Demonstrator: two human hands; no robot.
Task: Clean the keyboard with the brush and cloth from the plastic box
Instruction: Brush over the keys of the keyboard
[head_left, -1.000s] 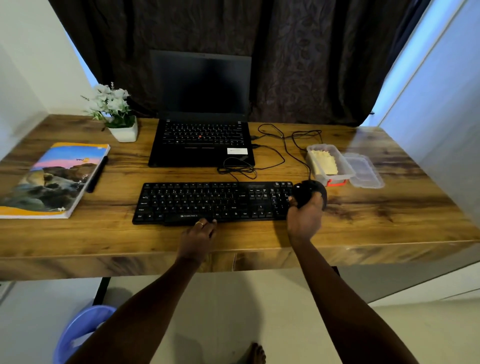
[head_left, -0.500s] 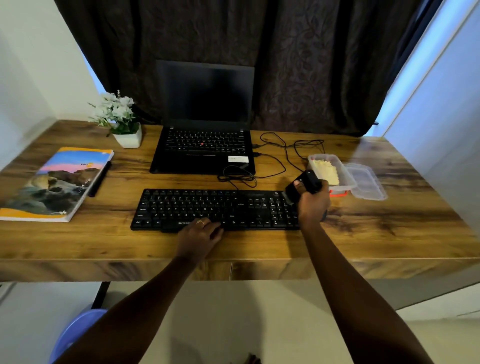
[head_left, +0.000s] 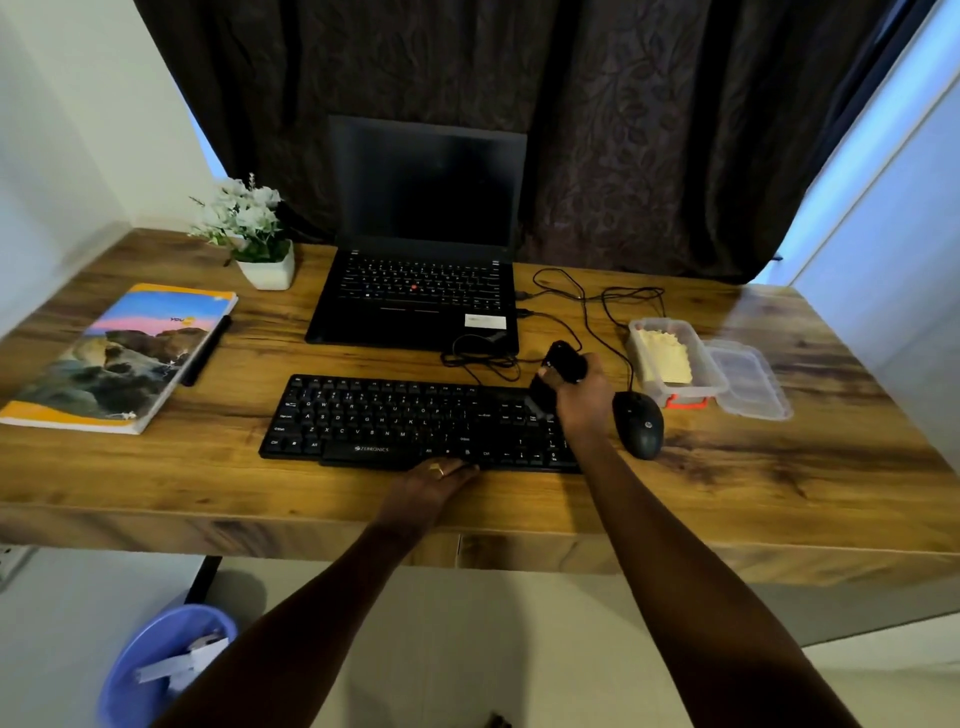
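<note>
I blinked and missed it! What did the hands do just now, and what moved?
The right hand, gripping the black brush, shifted left from in front of the mouse to over the right end of the keyboard. The left hand stayed at the keyboard's front edge. The plastic box and the cloth in it did not move.

The right hand (head_left: 584, 402) covers the middle of the dark brush (head_left: 565, 359), and the right forearm (head_left: 675, 545) hides the right end of the keyboard (head_left: 405, 421). The blue bin (head_left: 145, 660) is cut off by the lower edge and partly hidden behind the left forearm (head_left: 291, 623).
</note>
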